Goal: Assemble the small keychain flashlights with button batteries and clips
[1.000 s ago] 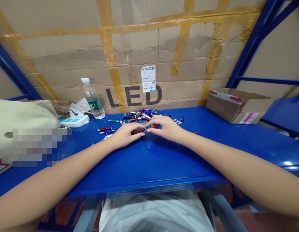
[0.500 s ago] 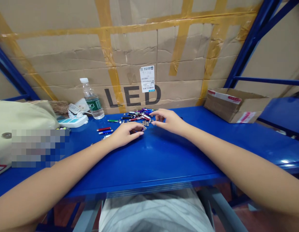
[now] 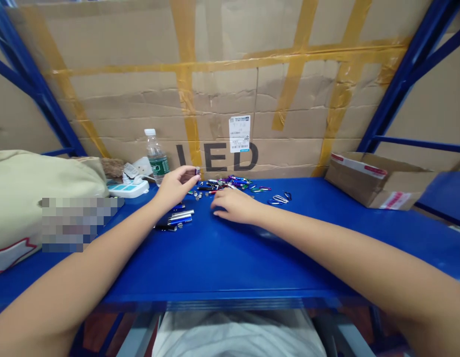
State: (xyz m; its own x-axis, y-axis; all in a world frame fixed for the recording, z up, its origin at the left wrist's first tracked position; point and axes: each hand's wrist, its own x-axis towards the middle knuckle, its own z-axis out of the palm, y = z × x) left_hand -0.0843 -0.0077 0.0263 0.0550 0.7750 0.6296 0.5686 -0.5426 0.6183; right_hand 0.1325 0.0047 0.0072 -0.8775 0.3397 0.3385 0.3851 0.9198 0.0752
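Note:
My left hand is raised over the left part of the table, fingers and thumb closed on a small purple tube with a silver end. Its lower part is hidden in the hand. My right hand lies low at the front of a pile of coloured metal tubes, fingers curled down and thumb tucked in. Whatever is under those fingertips is hidden. Beneath my left wrist lies a row of silver, blue and black tubes. Small silver discs lie between the hands.
Carabiner clips lie right of the pile on the blue table. An open cardboard box stands at the right. On the left are a water bottle, a power strip and a pale bag. Taped cardboard forms the back.
My left hand has lifted away from the pile, leftward, with the small tube. My right hand has come down and left over where the silver discs lay. The view has shifted slightly.

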